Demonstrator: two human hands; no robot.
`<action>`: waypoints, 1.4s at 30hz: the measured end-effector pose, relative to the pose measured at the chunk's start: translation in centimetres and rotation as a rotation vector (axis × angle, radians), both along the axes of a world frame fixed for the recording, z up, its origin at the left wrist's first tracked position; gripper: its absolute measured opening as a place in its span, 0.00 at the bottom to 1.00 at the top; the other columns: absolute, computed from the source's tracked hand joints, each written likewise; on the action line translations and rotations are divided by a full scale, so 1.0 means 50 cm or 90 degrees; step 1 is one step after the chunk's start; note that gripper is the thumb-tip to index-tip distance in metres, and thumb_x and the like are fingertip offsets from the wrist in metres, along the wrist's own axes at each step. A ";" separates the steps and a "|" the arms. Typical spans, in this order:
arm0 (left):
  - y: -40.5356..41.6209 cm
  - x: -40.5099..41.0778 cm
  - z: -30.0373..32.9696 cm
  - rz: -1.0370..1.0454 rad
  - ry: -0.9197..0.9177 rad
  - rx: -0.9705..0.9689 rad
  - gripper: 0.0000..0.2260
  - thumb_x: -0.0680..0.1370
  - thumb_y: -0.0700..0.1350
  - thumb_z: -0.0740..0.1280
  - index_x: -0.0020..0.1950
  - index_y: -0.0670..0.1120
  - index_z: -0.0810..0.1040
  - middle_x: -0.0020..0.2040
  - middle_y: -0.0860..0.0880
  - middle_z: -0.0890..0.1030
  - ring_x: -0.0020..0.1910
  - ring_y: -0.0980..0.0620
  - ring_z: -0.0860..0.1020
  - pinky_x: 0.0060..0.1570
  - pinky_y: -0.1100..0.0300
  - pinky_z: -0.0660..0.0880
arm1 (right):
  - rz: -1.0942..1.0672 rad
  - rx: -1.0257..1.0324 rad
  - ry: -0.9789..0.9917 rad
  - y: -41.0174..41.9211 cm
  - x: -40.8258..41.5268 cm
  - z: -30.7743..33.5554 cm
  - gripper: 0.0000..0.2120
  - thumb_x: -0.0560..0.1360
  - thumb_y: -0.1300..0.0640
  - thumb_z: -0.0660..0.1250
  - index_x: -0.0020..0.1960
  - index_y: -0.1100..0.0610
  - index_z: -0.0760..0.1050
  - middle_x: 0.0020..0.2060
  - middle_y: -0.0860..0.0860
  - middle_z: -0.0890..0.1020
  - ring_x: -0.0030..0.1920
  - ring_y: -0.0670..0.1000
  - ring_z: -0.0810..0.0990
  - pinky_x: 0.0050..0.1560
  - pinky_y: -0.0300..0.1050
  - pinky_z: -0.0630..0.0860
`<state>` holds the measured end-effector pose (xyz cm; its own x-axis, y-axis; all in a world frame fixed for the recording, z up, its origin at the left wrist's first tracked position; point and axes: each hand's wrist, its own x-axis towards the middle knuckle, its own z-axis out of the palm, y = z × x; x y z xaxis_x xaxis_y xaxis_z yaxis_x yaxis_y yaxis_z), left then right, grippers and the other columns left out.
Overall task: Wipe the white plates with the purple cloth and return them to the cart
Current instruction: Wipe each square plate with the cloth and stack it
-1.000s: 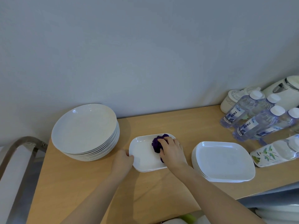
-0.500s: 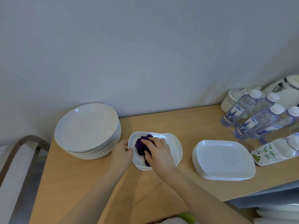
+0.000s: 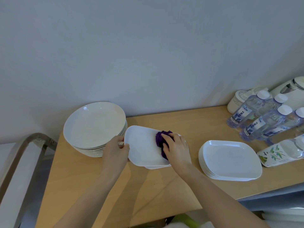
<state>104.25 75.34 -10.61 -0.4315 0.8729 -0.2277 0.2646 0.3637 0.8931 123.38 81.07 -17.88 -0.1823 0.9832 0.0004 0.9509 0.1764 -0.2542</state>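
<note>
- Left hand (image 3: 116, 149): fingers and thumb pinch the 9 o'clock rim of the rectangular plate (image 3: 143, 146), which is tilted, its left edge raised toward the stack of round plates (image 3: 93, 124).
- Right hand (image 3: 176, 148): fingers curled over the bunched purple cloth (image 3: 162, 141), pressing it onto the plate's upper face toward its 3 o'clock side.
- A second rectangular plate (image 3: 158, 167) shows just beneath the tilted one, at its 5 o'clock edge; how many lie below cannot be told.
- Stack of rectangular plates (image 3: 230, 160): at 3 o'clock of the hands, near but apart, on the wooden table (image 3: 164, 191).
- Progress, as a judgement: wiping is under way on one plate. Whether either stack has been wiped cannot be read from this view.
- Remaining, as a judgement: finish this plate, wipe the others, and return all to the cart. A metal rail (image 3: 24, 155) at 9 o'clock may belong to the cart, though this is uncertain.
- Water bottles (image 3: 263, 119) and a kettle (image 3: 291, 91) stand at 2 o'clock, well apart from the work.
</note>
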 end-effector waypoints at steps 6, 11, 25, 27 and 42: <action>-0.016 -0.016 0.015 -0.001 0.009 0.015 0.09 0.75 0.37 0.63 0.52 0.47 0.77 0.41 0.54 0.80 0.40 0.53 0.80 0.42 0.42 0.80 | -0.118 0.003 -0.019 -0.017 -0.010 -0.024 0.19 0.80 0.54 0.55 0.70 0.46 0.68 0.67 0.48 0.71 0.61 0.56 0.70 0.60 0.48 0.67; -0.027 -0.047 0.037 0.018 0.021 0.063 0.14 0.77 0.39 0.63 0.42 0.60 0.74 0.32 0.56 0.82 0.31 0.56 0.81 0.42 0.43 0.80 | -0.159 -0.089 0.027 -0.016 0.001 -0.044 0.19 0.79 0.51 0.56 0.70 0.48 0.65 0.65 0.50 0.70 0.64 0.55 0.67 0.65 0.49 0.64; -0.005 -0.058 0.010 0.078 -0.071 0.085 0.07 0.77 0.37 0.63 0.54 0.44 0.77 0.37 0.53 0.80 0.33 0.56 0.81 0.35 0.52 0.81 | -0.001 0.183 0.323 -0.052 0.015 0.070 0.13 0.77 0.56 0.61 0.61 0.57 0.75 0.57 0.49 0.77 0.57 0.48 0.71 0.58 0.41 0.68; 0.004 -0.048 0.006 0.076 -0.102 0.082 0.07 0.77 0.37 0.63 0.53 0.43 0.76 0.40 0.53 0.80 0.37 0.54 0.82 0.32 0.57 0.79 | 0.084 0.150 0.295 -0.053 0.014 0.079 0.17 0.76 0.50 0.65 0.63 0.55 0.74 0.61 0.47 0.76 0.61 0.45 0.69 0.61 0.40 0.66; 0.082 0.078 -0.008 -0.123 -0.152 0.036 0.07 0.77 0.34 0.60 0.49 0.36 0.77 0.38 0.46 0.76 0.39 0.48 0.78 0.31 0.60 0.79 | 0.133 0.220 0.056 -0.068 0.130 0.088 0.20 0.67 0.60 0.75 0.59 0.54 0.80 0.58 0.55 0.81 0.56 0.57 0.81 0.55 0.53 0.76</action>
